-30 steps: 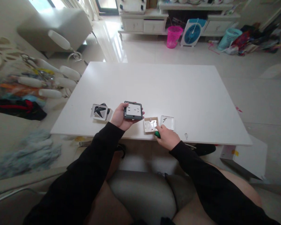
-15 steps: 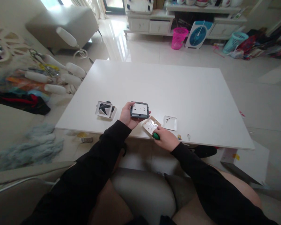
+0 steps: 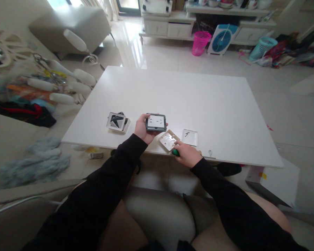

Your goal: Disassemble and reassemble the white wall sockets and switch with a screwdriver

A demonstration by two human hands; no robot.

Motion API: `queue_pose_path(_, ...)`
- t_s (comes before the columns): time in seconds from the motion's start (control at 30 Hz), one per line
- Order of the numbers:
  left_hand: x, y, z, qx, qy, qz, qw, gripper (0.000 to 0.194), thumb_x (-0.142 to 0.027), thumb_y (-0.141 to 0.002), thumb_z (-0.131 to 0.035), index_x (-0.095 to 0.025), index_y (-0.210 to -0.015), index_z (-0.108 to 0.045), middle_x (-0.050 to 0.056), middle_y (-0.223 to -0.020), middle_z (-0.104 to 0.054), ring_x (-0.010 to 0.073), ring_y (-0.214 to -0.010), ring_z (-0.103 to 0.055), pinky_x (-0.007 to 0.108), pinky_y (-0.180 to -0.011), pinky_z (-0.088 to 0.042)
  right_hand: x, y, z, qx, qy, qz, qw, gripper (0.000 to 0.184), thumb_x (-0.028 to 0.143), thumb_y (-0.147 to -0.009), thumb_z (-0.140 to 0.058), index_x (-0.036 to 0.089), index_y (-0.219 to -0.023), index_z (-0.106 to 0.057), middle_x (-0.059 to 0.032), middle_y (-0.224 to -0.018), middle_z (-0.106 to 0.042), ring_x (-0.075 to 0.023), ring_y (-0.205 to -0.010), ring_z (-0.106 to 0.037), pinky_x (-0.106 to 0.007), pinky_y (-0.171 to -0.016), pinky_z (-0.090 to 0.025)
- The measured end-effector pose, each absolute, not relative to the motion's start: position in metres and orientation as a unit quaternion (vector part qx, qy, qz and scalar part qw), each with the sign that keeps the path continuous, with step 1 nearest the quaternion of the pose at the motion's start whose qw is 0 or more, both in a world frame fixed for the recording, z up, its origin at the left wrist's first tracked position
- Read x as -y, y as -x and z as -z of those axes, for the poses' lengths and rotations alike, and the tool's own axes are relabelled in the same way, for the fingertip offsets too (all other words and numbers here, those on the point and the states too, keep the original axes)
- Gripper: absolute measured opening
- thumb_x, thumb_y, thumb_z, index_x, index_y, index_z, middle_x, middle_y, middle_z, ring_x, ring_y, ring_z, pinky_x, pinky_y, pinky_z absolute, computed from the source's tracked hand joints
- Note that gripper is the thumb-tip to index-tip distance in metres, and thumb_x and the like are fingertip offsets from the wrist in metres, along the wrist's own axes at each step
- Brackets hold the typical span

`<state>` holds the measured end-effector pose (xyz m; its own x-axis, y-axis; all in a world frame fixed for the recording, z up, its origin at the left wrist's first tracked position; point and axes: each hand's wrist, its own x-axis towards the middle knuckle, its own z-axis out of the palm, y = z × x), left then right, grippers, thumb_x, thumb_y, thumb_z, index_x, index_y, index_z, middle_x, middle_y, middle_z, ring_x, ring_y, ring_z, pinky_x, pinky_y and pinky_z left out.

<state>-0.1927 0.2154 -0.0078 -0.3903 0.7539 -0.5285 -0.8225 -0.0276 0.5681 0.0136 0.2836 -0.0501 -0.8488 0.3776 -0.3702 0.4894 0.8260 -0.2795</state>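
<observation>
A wall socket [image 3: 157, 122] with a white face and dark grey frame is gripped by its left edge in my left hand [image 3: 142, 129], just above the table. My right hand [image 3: 187, 154] is closed around a screwdriver whose green handle [image 3: 176, 152] pokes out at the left; its thin shaft shows past the wrist. One finger of that hand reaches onto the cream back box [image 3: 169, 140], which lies turned at an angle near the table's front edge. Beside it is a shallow white cover [image 3: 189, 137] with a few dark screws [image 3: 187, 134] in it.
On the white table [image 3: 178, 87], a stack of white frames and dark socket parts [image 3: 117, 122] lies left of my left hand. A small clear item [image 3: 210, 152] is near the front edge. A lamp with white shades [image 3: 61, 98] stands off the left side.
The back box has turned from square to slanted beside my right hand. The view has shifted a little. Both hands keep hold of the socket and screwdriver.
</observation>
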Motion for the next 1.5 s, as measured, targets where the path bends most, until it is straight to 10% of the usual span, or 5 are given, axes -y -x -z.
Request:
queue_pose_path(0.5,-0.219,0.186,0.016,-0.458,0.063,-0.7,0.544,0.02,-0.029,-0.081,-0.06,-0.013,-0.093,-0.065,0.007,-0.079,-0.073,0.0189,-0.067,-0.068,0.029,-0.058,-0.057,-0.267,-0.01,0.065,-0.937,-0.206,0.261,0.109,0.056,0.023,-0.087,-0.057,0.022,-0.143,-0.056,-0.0073,-0.165,-0.044,-0.0312,-0.119,-0.07,-0.041,-0.093,-0.057)
queue_pose_path(0.77,-0.222,0.179,0.018,-0.45,0.051,-0.703,0.548,0.017,-0.024,-0.082,-0.061,-0.012,-0.093,-0.067,0.006,-0.078,-0.073,0.0167,-0.065,-0.067,0.027,-0.058,-0.055,-0.274,-0.007,0.063,-0.907,-0.237,0.347,-0.023,0.036,0.018,-0.081,-0.061,0.019,-0.116,-0.07,-0.0115,-0.141,-0.067,-0.0307,-0.117,-0.069,-0.044,-0.1,-0.055)
queue_pose_path(0.93,-0.223,0.177,0.016,-0.465,0.038,-0.691,0.553,0.012,-0.021,-0.082,-0.06,-0.012,-0.085,-0.066,0.004,-0.069,-0.069,0.0155,-0.059,-0.064,0.025,-0.053,-0.052,-0.286,-0.001,0.055,-0.767,-0.362,0.501,-0.171,0.02,0.029,-0.082,-0.066,0.02,-0.1,-0.07,-0.0047,-0.094,-0.074,-0.0198,-0.072,-0.071,-0.035,-0.067,-0.06)
queue_pose_path(1.07,-0.223,0.174,0.017,-0.472,0.004,-0.674,0.568,0.011,-0.021,-0.08,-0.061,-0.012,-0.082,-0.067,0.006,-0.069,-0.07,0.0164,-0.059,-0.064,0.026,-0.055,-0.052,-0.292,0.0,0.042,-0.594,-0.396,0.66,-0.235,0.03,0.043,-0.077,-0.074,0.02,-0.096,-0.067,0.0006,-0.081,-0.071,-0.0084,-0.039,-0.052,-0.022,-0.033,-0.034)
queue_pose_path(1.5,-0.218,0.172,0.023,-0.468,-0.069,-0.598,0.647,0.021,-0.031,-0.083,-0.063,-0.012,-0.081,-0.07,0.01,-0.072,-0.072,0.0201,-0.063,-0.067,0.031,-0.063,-0.053,-0.292,-0.003,0.034,-0.48,-0.381,0.738,-0.281,0.035,0.042,-0.065,-0.087,0.016,-0.078,-0.067,0.0012,-0.062,-0.066,-0.0126,-0.051,-0.062,-0.018,-0.033,-0.034)
